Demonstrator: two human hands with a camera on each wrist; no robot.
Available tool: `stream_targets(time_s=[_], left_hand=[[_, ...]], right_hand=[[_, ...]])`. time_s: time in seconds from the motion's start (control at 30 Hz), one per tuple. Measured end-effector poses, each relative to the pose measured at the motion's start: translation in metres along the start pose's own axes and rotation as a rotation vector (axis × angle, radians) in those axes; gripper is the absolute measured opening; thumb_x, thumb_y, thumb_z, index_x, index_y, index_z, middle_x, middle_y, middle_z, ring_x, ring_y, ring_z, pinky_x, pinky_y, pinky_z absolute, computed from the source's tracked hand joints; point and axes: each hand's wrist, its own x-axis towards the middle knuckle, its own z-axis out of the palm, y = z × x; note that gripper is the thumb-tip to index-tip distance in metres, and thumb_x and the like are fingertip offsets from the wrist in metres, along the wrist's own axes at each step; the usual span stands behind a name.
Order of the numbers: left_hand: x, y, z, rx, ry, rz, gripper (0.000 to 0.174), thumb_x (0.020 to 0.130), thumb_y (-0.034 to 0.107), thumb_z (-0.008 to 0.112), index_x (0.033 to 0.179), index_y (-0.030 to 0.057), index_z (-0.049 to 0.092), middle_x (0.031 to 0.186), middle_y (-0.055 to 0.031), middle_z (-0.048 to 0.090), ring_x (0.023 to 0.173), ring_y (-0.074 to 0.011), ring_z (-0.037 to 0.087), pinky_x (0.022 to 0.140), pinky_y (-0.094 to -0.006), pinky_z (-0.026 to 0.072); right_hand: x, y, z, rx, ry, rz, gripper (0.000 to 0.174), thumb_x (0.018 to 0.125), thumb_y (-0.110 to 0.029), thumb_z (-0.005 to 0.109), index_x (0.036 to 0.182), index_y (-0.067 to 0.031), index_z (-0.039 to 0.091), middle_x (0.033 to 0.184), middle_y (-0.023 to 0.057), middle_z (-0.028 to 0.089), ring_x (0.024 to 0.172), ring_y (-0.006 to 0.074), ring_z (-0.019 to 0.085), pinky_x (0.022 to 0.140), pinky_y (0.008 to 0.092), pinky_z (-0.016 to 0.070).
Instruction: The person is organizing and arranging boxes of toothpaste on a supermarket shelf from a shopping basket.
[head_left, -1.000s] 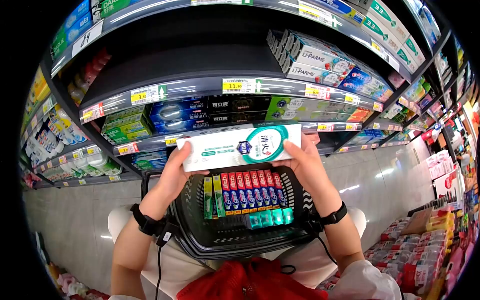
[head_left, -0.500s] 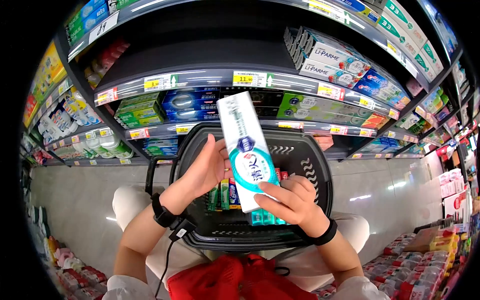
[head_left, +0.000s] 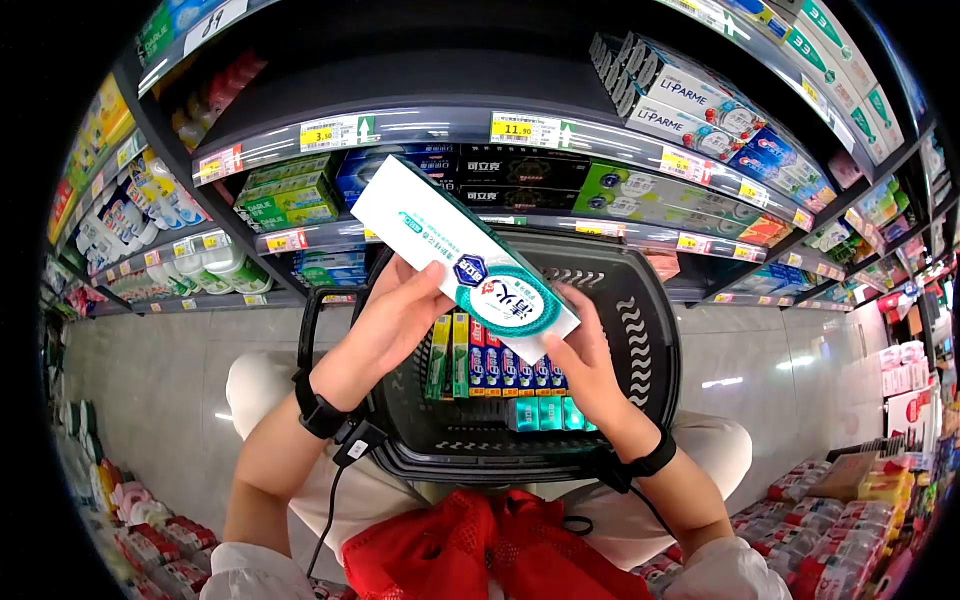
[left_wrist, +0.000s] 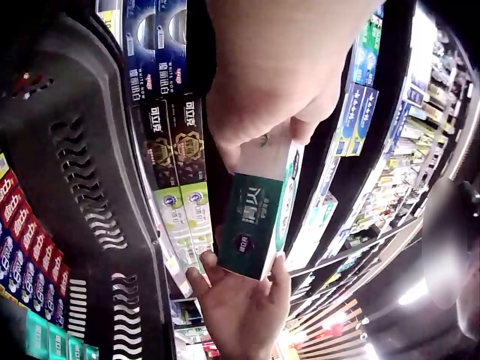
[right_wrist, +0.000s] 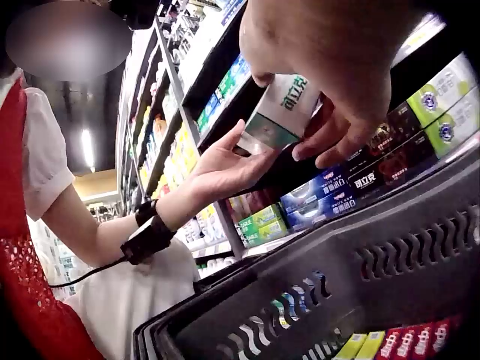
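Observation:
Both hands hold a long white-and-teal toothpaste box [head_left: 425, 225] aslant over a black shopping basket [head_left: 430, 462]. The left hand [head_left: 392, 318] grips its lower long side, thumb lying on the printed face. At the lower right end, the right hand [head_left: 588, 365] holds it between thumb and fingers. The left wrist view shows the dark green side of the box [left_wrist: 251, 217] with a hand at each end. Inside the basket stand a row of red-and-blue boxes [head_left: 510, 375], a few teal boxes [head_left: 550, 413] and yellow-green boxes [head_left: 439, 360], partly covered by the held box.
Shelves of boxed toothpaste stand ahead, with black boxes [head_left: 520, 180], green boxes [head_left: 660, 205] and white Li-Parme boxes [head_left: 690, 100]. Price tags [head_left: 525, 130] line the shelf edges. Red-and-clear wrapped packs [head_left: 830, 530] are stacked at the lower right, beside the tiled floor [head_left: 780, 370].
The box was level between both hands, then swung nearly upright in the right hand with the left beside it. Now it slants down to the right, and the left hand grips it again.

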Motion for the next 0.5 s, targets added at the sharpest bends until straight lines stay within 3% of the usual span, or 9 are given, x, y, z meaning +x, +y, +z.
stream_targets(time_s=[0.03,0.1,0.13,0.23,0.3,0.37,0.4,0.5], left_hand=[[0.001,0.000,-0.002,-0.002,0.003,-0.001,0.044,0.088,0.020,0.052,0.123,0.0035,0.031,0.119,-0.0076,0.046,0.110,-0.0184,0.046,0.093,-0.0357,0.0381],[0.003,-0.002,-0.006,0.013,0.005,-0.018,0.044,0.088,0.022,0.051,0.124,0.0043,0.032,0.118,-0.0067,0.047,0.109,-0.0173,0.046,0.092,-0.0353,0.0377],[0.003,0.000,-0.004,0.046,0.005,-0.040,0.043,0.090,0.027,0.047,0.124,0.0053,0.033,0.117,-0.0055,0.048,0.107,-0.0161,0.047,0.092,-0.0349,0.0374],[0.004,0.000,-0.001,0.103,0.038,-0.119,0.043,0.092,0.034,0.040,0.125,0.0068,0.036,0.115,-0.0045,0.049,0.106,-0.0138,0.047,0.091,-0.0327,0.0383],[0.005,-0.007,-0.007,0.201,0.065,-0.215,0.046,0.093,0.032,0.040,0.130,0.0059,0.032,0.114,-0.0058,0.051,0.104,-0.0132,0.050,0.089,-0.0302,0.0400],[0.004,-0.017,-0.008,0.448,-0.027,-0.144,0.048,0.093,0.028,0.041,0.132,0.0042,0.029,0.118,-0.0079,0.050,0.105,-0.0132,0.049,0.090,-0.0293,0.0390],[0.005,-0.021,-0.010,0.665,-0.114,-0.013,0.048,0.092,0.023,0.040,0.134,0.0025,0.027,0.121,-0.0107,0.048,0.106,-0.0139,0.048,0.090,-0.0291,0.0380],[-0.002,-0.018,-0.004,1.028,-0.326,0.175,0.047,0.089,0.017,0.045,0.131,0.0018,0.032,0.122,-0.0169,0.048,0.108,-0.0240,0.050,0.091,-0.0313,0.0373]], right_hand=[[0.000,0.001,-0.002,0.000,-0.001,0.004,0.059,0.083,-0.017,0.058,0.128,0.0010,0.024,0.117,0.0140,0.044,0.106,0.0175,0.044,0.090,0.0299,0.0363],[0.000,0.005,-0.013,-0.291,-0.125,0.150,0.049,0.084,-0.018,0.057,0.123,0.0021,0.034,0.106,0.0119,0.052,0.099,0.0156,0.049,0.086,0.0281,0.0388],[0.002,0.005,-0.018,-0.389,-0.262,0.060,0.043,0.087,-0.022,0.053,0.120,0.0021,0.040,0.101,0.0105,0.055,0.093,0.0145,0.052,0.083,0.0280,0.0406],[0.006,-0.005,-0.020,-0.260,-0.268,0.136,0.043,0.089,-0.024,0.048,0.122,0.0013,0.039,0.104,0.0108,0.054,0.093,0.0143,0.052,0.082,0.0278,0.0409],[0.008,-0.014,-0.019,-0.220,-0.163,0.128,0.050,0.090,-0.025,0.047,0.129,0.0005,0.029,0.113,0.0130,0.049,0.090,0.0150,0.052,0.081,0.0278,0.0415],[0.012,-0.016,-0.023,-0.294,-0.100,0.092,0.055,0.089,-0.021,0.049,0.132,-0.0001,0.021,0.116,0.0144,0.046,0.087,0.0136,0.052,0.077,0.0264,0.0420],[0.012,-0.019,-0.023,-0.294,-0.059,0.074,0.059,0.088,-0.018,0.050,0.133,0.0002,0.016,0.117,0.0162,0.044,0.084,0.0124,0.052,0.074,0.0252,0.0421],[0.011,-0.028,-0.020,-0.231,0.009,0.088,0.062,0.084,-0.011,0.056,0.131,0.0004,0.019,0.113,0.0162,0.047,0.082,0.0110,0.052,0.066,0.0222,0.0440]])
